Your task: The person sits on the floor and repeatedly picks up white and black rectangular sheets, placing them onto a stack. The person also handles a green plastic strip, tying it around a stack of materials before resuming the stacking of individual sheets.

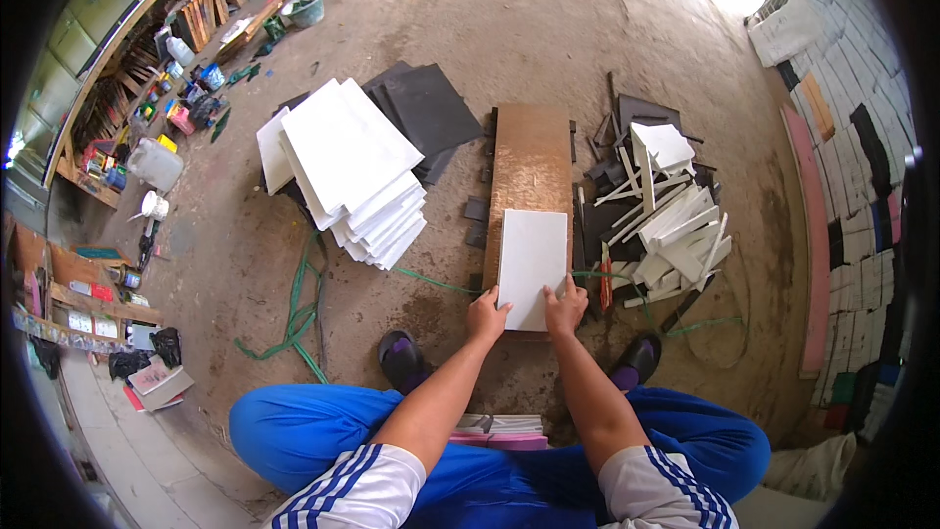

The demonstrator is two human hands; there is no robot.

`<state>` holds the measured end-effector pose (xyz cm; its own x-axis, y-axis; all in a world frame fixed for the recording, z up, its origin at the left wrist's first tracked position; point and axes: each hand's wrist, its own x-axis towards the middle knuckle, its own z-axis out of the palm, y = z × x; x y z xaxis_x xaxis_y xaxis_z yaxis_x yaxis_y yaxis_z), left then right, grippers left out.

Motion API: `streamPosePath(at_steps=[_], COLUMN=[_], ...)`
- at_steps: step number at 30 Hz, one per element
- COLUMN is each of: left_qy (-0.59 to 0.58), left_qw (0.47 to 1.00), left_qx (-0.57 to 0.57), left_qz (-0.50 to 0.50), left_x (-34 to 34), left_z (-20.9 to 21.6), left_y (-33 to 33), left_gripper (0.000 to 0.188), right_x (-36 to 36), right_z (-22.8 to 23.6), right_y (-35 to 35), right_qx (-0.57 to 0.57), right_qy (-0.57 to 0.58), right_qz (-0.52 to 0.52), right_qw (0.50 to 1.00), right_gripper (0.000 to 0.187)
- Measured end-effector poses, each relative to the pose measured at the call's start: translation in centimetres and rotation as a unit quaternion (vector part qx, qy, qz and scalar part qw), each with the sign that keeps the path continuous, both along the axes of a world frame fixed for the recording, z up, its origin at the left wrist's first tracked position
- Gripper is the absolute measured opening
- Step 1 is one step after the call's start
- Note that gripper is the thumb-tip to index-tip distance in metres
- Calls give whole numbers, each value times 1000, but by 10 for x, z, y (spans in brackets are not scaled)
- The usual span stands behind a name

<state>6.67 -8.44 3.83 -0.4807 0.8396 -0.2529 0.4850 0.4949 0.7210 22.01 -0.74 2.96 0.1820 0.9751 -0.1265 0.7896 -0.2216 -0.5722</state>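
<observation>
In the head view, a white sheet point(534, 260) is found directly between the fingers, and most of its length is extended forward of them, away from the body. Its long axis is pointed straight ahead, nearly in line with that of the brown board point(532, 152) on which it is laid. Neither hand can be called nearer, since the sheet is touched by both: its left edge, close to the near end, is held by the left hand point(487, 316), and its right edge, slightly farther forward, by the right hand point(566, 308). The thumbs are rested on or against the face, with the other fingers curled narrowly along the outer sides; whether any fingertips are tucked underneath cannot be told.

Forward and to the left of the fingers, well apart, a pile of white sheets point(352, 157) is seen, with black sheets point(436, 113) lying beyond it. To the right and forward, white strips point(676, 230) are heaped. A green strap point(294, 328) is spread loosely to the left of the fingers.
</observation>
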Motion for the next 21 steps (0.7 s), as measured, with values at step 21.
streamPosePath(at_steps=[21], left_qy=[297], left_qw=[869], left_qx=[190], left_qz=[348], left_x=[-233], left_z=[158], left_y=[8], left_gripper=[63], right_x=[-327], right_z=[244], right_y=[31], right_qx=[173], right_qy=[-7], right_qz=[265], right_qw=[949], right_gripper=[57])
